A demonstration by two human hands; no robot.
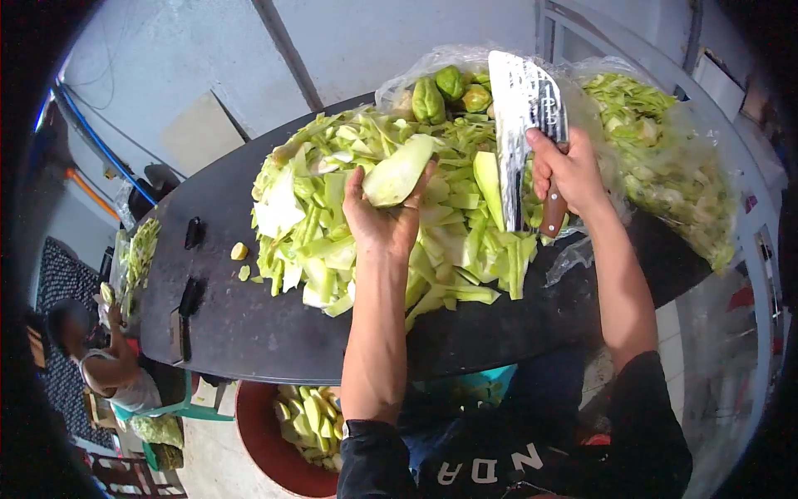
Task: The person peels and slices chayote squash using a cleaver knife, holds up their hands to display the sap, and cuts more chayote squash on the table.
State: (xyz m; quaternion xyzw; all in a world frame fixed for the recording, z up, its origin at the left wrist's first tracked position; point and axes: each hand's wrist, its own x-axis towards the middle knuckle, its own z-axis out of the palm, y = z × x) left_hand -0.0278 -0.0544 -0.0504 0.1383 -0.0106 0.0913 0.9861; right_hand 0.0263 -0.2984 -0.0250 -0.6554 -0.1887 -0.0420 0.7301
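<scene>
A pale green peeled vegetable half (399, 172) rests in my left hand (384, 218), held between thumb and fingers above the heap. My right hand (569, 173) grips the brown wooden handle of a wide cleaver (529, 104), its blade upright and smeared with white. Under both hands spreads a large pile of green peels and slices (324, 224) on the dark table (266, 333). A cut green piece (488, 187) lies just left of the blade.
Whole green vegetables (429, 101) sit in clear plastic behind the pile. A plastic bag of scraps (665, 166) is at right. Below the table, a red tub (258, 432) holds cut pieces. At far left, a person (120, 374) sits near more greens.
</scene>
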